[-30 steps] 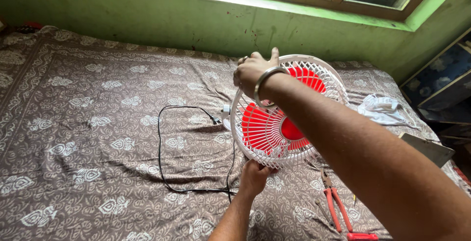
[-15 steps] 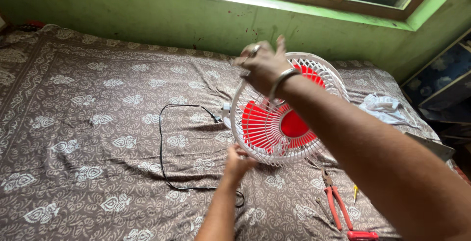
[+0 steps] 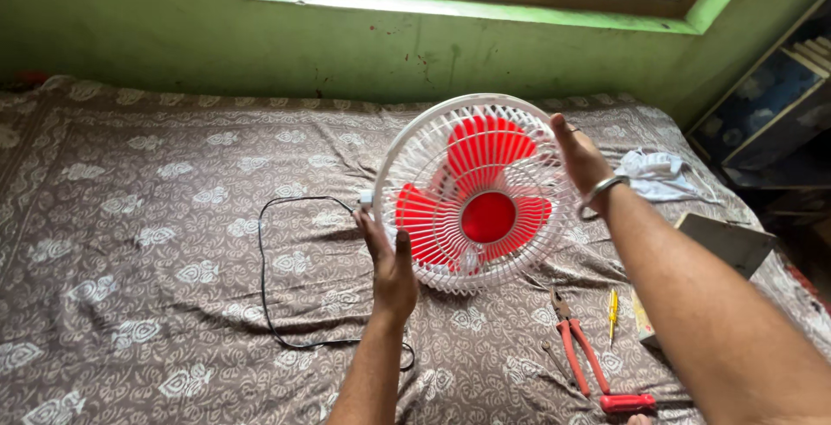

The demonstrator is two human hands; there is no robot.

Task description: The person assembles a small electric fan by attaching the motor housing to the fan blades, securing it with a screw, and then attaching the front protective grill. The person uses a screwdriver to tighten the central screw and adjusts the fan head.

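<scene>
- Fan (image 3: 474, 196) now faces the camera squarely; right hand (image 3: 578, 158) has dropped from the top rim to three o'clock.
- Left hand (image 3: 389, 267) lies flat-palmed at eight o'clock, both hands' fingers spread, gripping nothing.

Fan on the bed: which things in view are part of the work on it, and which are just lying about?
In hand:
- fan, white grille, red blades
- left hand and right hand at its rim
- black cord

Lying about:
- red pliers
- yellow screwdriver
- white cloth
</scene>
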